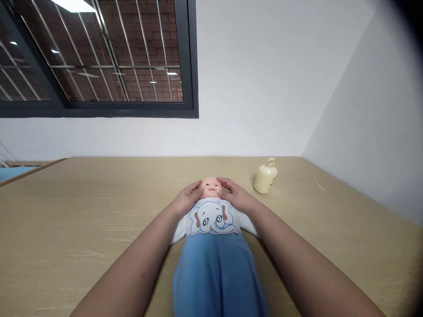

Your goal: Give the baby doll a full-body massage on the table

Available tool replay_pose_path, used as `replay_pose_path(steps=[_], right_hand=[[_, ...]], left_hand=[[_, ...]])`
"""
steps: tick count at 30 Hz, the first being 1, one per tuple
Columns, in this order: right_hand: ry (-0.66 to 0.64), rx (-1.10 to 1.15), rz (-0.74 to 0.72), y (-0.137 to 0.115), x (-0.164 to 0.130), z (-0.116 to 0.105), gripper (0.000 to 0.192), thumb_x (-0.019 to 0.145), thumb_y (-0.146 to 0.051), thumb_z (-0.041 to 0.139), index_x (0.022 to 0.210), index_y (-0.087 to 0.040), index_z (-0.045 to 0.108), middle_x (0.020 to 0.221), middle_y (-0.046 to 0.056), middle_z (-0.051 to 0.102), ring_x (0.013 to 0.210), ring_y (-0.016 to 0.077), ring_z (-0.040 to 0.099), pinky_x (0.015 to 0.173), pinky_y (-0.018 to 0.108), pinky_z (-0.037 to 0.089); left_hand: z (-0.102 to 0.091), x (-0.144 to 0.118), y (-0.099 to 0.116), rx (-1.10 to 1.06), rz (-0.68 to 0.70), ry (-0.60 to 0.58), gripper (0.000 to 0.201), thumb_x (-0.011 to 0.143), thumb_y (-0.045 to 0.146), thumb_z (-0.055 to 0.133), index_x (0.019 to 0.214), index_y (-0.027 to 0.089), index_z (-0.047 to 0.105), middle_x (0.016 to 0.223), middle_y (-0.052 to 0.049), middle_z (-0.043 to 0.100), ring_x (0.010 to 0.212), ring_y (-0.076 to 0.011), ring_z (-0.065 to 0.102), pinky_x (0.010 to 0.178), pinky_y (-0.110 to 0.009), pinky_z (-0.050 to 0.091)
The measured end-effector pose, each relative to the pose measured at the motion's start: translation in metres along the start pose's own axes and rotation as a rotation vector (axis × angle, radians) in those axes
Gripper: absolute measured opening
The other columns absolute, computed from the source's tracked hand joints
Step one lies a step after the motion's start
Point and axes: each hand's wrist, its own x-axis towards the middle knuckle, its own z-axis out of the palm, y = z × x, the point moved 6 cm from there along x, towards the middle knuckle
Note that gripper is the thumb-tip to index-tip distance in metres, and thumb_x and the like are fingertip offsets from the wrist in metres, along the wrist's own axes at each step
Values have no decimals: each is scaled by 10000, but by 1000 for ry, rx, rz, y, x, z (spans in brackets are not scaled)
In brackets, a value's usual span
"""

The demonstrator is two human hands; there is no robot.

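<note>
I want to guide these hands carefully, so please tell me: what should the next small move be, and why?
Perhaps a light stroke along both sides of the head: the left hand and right hand rest against it there, the doll lies face up, and the bottle stands apart, untouched.

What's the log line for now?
baby doll: face-up | left hand, right hand: against either side of head | pump bottle: upright

Near the far-right corner of the table (82, 211), you see a cream pump bottle (265, 178) and a thin strip (319, 185).
</note>
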Motion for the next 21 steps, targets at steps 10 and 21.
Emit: replay_pose_path(steps=[10, 21], right_hand=[[54, -235, -6, -8, -2, 5, 819, 701, -515, 829, 1401, -292, 467, 1299, 92, 632, 1105, 288, 663, 936, 441, 552], [-82, -69, 26, -4, -4, -3, 763, 817, -374, 749, 1491, -287, 401, 1515, 52, 455, 1354, 265, 482, 1142, 455, 396]], left_hand=[[18, -10, 23, 326, 56, -32, 607, 757, 445, 784, 1288, 208, 610, 1205, -113, 707, 1075, -328, 671, 879, -393, 547], [-1, -5, 2, 215, -4, -66, 859, 751, 532, 776, 1466, 180, 454, 1398, -161, 580, 1199, -342, 603, 993, -454, 483]])
